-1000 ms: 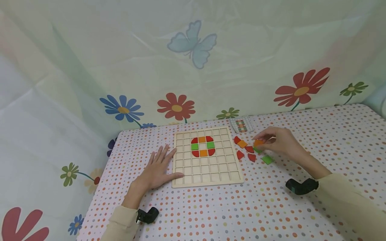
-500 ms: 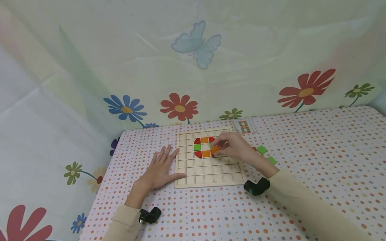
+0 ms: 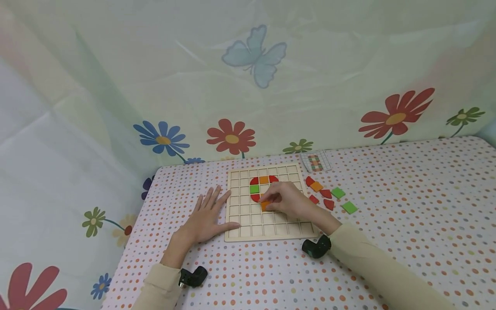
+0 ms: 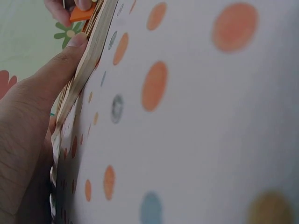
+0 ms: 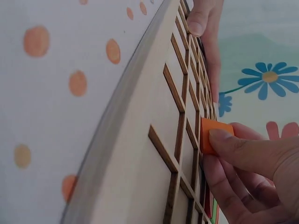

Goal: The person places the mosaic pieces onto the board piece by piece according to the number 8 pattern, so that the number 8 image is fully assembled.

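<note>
On dotted cloth (image 3: 410,193), flowered backdrop (image 3: 329,64) behind, right grip (image 3: 288,199) pinching orange tile (image 5: 206,136), left grip (image 3: 200,220) splayed

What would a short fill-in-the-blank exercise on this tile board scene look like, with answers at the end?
The tile pinched by the right hand is coloured ____.
In the head view, the left hand touches the ____ edge of the board.
The number of loose green tiles right of the board is ____.
The butterfly on the backdrop is coloured ____.

Missing words: orange; left; two; blue.
</note>
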Action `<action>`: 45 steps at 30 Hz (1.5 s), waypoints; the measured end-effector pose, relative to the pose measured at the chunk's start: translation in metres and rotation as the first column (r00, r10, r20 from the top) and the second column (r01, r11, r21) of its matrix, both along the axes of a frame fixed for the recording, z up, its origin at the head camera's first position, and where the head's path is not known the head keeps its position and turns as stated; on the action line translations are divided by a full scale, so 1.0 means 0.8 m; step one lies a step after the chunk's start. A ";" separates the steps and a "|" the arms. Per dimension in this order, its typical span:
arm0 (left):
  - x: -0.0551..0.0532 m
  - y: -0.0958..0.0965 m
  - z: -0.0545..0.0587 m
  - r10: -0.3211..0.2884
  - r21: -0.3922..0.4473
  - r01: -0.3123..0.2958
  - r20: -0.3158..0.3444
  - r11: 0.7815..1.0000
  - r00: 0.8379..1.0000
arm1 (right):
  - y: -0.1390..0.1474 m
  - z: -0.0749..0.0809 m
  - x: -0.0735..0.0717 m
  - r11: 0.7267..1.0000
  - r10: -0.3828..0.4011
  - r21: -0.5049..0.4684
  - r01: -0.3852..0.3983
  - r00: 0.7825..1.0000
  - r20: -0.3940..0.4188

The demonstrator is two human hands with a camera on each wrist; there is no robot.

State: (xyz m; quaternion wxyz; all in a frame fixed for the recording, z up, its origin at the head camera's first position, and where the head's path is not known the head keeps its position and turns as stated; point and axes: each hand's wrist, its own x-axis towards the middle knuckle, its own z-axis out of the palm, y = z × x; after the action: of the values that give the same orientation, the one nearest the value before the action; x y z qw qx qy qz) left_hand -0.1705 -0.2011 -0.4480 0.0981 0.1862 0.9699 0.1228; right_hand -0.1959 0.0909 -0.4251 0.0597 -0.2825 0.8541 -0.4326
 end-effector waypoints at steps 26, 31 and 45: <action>-0.001 -0.004 -0.009 -0.010 0.035 0.011 -0.041 0.999 0.999 | -0.012 0.006 0.015 0.987 0.012 0.159 0.009 0.991 -0.134; 0.001 -0.003 -0.007 -0.018 0.049 0.020 -0.047 0.999 0.999 | -0.013 0.005 0.016 0.984 0.015 0.179 0.015 0.987 -0.163; 0.001 0.000 0.001 -0.010 0.009 0.010 0.004 1.000 1.000 | 0.004 0.003 0.017 0.992 -0.019 0.120 0.028 0.997 -0.071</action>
State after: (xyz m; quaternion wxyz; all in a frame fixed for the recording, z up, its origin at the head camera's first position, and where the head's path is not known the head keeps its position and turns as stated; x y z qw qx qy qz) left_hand -0.1700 -0.2007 -0.4472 0.0999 0.1912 0.9681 0.1273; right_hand -0.1824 0.0938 -0.4229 0.0417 -0.2833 0.8835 -0.3707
